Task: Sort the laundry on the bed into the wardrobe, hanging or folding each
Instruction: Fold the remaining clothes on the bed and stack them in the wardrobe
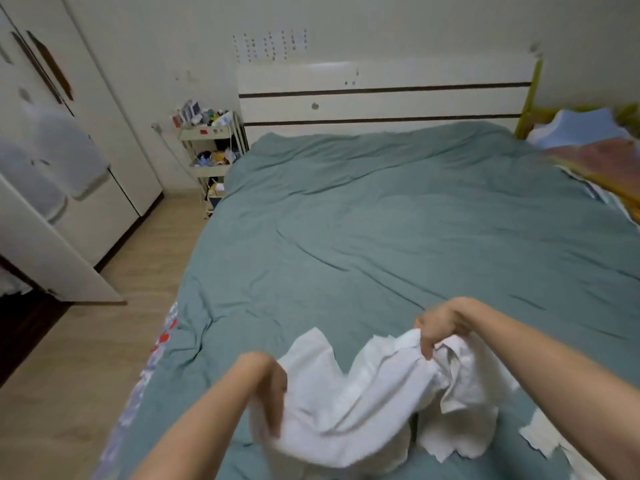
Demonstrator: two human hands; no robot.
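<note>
Laundry is nearly gone from the bed (pixel 398 216), by the look of it: the teal cover lies bare across most of its width, and only one white garment (pixel 363 403) is in hand at the near edge, with what may be a second white piece (pixel 540 441) lying just beside it at the lower right, too cut off by the frame to be sure. Both hands are clamped on the garment. The left hand (pixel 268 386) grips its left edge with fingers curled into the cloth; the right hand (pixel 438 329) pinches a bunched part of the upper right, lifting it a little off the cover while the rest sags between the two hands. It is crumpled, neither folded nor hung yet, so this item's step is barely begun. The wardrobe (pixel 69 161) stands well apart to the left across the floor (pixel 104 341), one door (pixel 41 251) swung open; its inside is too dark to tell what has been put away. Count: two hands, one garment held, perhaps one more piece, one wardrobe. A cart (pixel 211 150) stands beside the headboard (pixel 381 98), and a coloured quilt (pixel 602 161) lies at the bed's far right.
</note>
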